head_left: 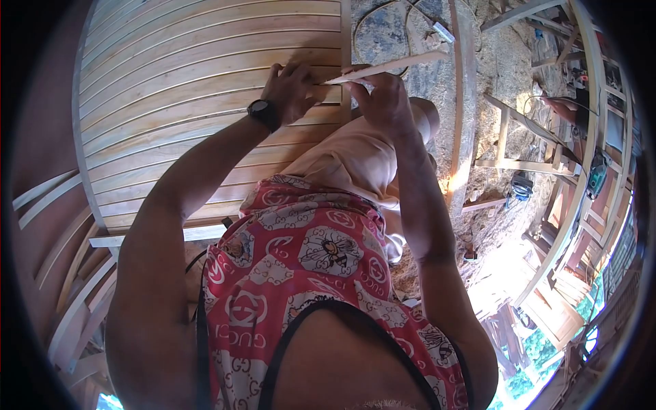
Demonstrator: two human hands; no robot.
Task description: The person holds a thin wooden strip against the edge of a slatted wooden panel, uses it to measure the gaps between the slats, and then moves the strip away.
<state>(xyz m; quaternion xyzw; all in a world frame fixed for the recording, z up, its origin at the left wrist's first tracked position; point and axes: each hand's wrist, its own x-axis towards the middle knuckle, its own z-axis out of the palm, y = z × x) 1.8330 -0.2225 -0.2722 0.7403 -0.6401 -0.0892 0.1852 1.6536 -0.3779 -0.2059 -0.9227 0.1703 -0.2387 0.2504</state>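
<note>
A slatted wooden panel (205, 89) lies in front of me on the left. My right hand (383, 96) is closed on a thin wooden strip (403, 63) near the panel's right edge. The strip's narrow end points left toward my left hand (290, 96), and its other end reaches out to the right. My left hand, with a dark watch on the wrist, is over the slats beside the strip's tip. Its fingers are bent and in shadow, so whether they pinch anything is hidden.
A long wooden beam (463, 102) runs along the right of the panel. Coiled cable lies on the dusty ground at the top. Wooden frames (523, 164), a green power tool (598, 174) and part of another person (564, 108) are at the right. Curved boards stand at the left.
</note>
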